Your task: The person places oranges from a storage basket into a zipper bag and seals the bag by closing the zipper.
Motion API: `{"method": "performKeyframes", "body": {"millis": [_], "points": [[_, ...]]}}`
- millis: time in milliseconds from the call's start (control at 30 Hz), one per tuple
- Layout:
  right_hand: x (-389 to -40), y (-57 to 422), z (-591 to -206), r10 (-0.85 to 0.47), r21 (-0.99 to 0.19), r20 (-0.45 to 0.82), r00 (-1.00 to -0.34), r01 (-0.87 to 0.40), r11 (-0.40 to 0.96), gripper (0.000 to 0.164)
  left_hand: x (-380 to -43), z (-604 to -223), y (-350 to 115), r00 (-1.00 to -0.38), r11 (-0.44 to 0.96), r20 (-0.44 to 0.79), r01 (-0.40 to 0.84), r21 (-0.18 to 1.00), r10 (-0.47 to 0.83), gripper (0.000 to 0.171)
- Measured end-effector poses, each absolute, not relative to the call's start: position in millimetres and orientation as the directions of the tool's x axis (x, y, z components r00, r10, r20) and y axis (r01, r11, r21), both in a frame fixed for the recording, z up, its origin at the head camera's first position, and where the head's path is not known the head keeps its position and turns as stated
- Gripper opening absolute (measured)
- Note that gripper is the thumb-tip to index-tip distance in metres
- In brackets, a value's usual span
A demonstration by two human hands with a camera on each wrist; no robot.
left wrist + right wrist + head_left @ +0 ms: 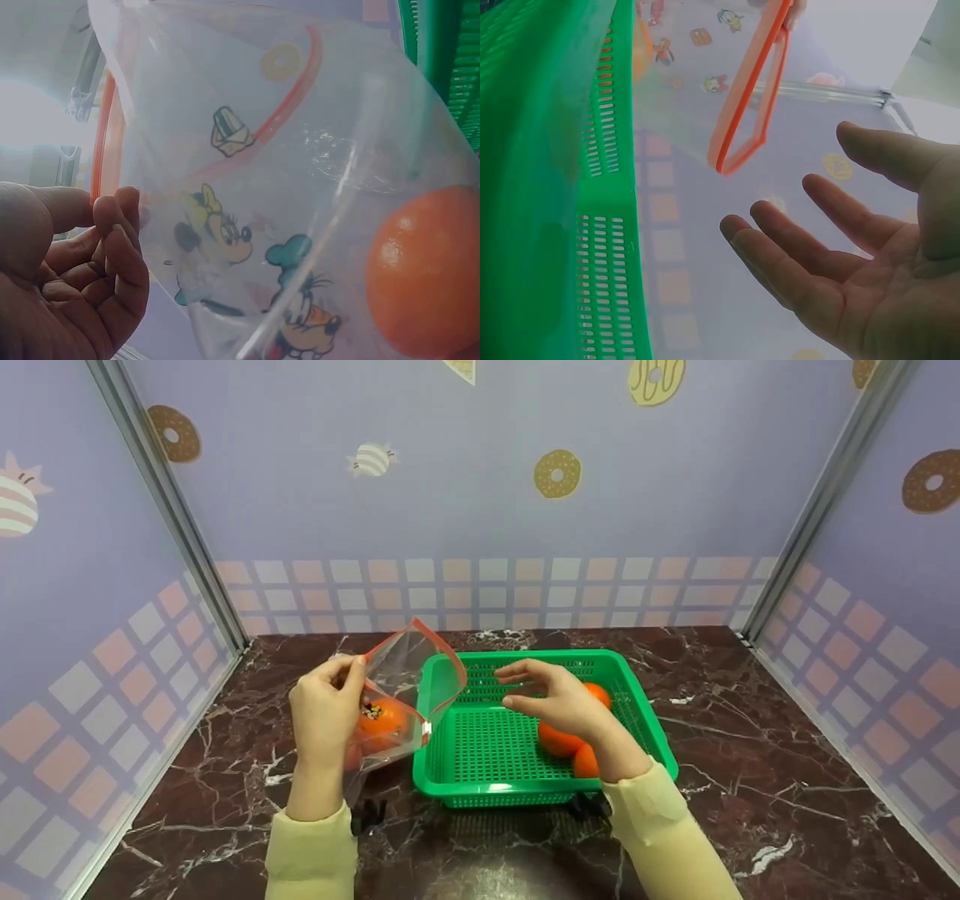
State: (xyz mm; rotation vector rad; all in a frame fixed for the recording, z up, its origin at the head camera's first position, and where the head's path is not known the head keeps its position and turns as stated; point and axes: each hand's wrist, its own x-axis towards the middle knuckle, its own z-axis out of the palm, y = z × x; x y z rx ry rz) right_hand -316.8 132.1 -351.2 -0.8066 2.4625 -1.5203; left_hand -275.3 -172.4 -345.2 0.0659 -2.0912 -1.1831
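Note:
My left hand (328, 706) pinches the red-edged rim of a clear zip bag (401, 664) between thumb and fingers. The bag's mouth gapes toward the right, and cartoon figures are printed on its side. An orange (384, 722) shows through the plastic low in the bag; the same fruit (424, 274) is large in the left wrist view. Above the green basket (431, 789) hovers my right hand (559, 701), its fingers spread and nothing in them. Several oranges (559, 741) lie in the basket's right part, partly hidden by that hand and forearm.
The basket stands on a dark red marbled tabletop (757, 780). Patterned panels (480, 510) enclose the table at the back and both sides, with metal posts (180, 510) at the corners. The bag's zip slider (427, 728) is at the basket's left rim.

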Motion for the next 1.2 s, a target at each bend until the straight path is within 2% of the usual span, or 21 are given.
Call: {"method": "performKeyframes", "body": {"millis": [667,1000,1200], "points": [[-305.5,175.1,-373.2,-0.458,-0.824,0.123,-0.881,-0.348,0.448,0.038,-274.7,-344.5,-172.0,-0.733,0.578,0.569,0.296,0.761,-0.373,0.020],[-306.5,192.6,-377.9,-0.458,-0.757,0.088,-0.885,-0.358,0.547,0.034,-275.6,-346.7,-171.9,-0.716,0.595,0.589,0.301,0.745,-0.375,0.019],[-309.1,201.3,-378.5,-0.449,-0.721,0.079,-0.890,-0.362,0.591,0.034,-275.6,-346.2,-172.2,-0.726,0.595,0.580,0.294,0.748,-0.370,0.020]]}}
